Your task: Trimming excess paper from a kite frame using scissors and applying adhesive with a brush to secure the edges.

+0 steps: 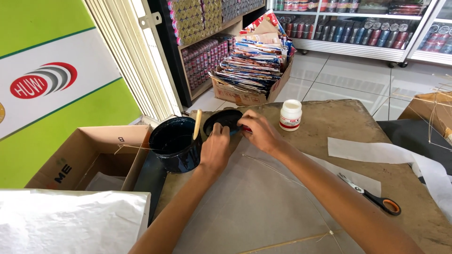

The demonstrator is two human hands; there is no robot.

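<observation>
Farthest to the left of the left hand, an open cardboard box (89, 153) stands beside the table (339, 122), with a sheet of white paper (70, 221) lying nearer the person. Just left of that hand is a dark paint can (173, 143) with a pale wooden stick (197, 124) leaning upright against its rim.

The left hand (215, 146) rests palm down with its fingers curled onto the near edge of a round black lid (225, 121), which lies flat on the table right next to the can. The right hand (260, 131) meets it from the other side, its fingers narrowed around a small red thing (246, 128) pressed at the lid's rim; what that thing is cannot be made out. Both hands touch the lid.

Under both forearms lies a large sheet of grey paper (254, 197) with thin bamboo sticks (292, 181) laid across it. Just beyond the right hand stands a small white glue bottle (290, 115) with a red label. To the right of the right forearm lie orange-handled scissors (372, 195), and past them a strip of white tissue paper (376, 153).
</observation>
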